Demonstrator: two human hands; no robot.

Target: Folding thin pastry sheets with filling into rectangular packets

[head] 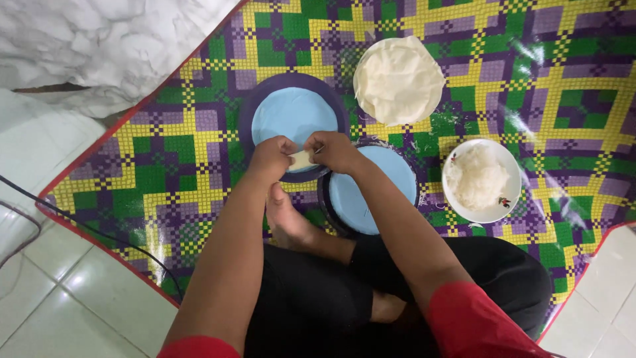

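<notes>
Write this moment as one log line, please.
left hand: pinching small pale roll | right hand: pinching same roll | under hands: blue plate | nearby: wrapper stack, white bowl of shredded filling

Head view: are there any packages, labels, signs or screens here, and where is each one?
No packages, labels, signs or screens in view. Only unmarked things: two round blue plates, a stack of pale round wrappers and a white bowl on the patterned mat.
</notes>
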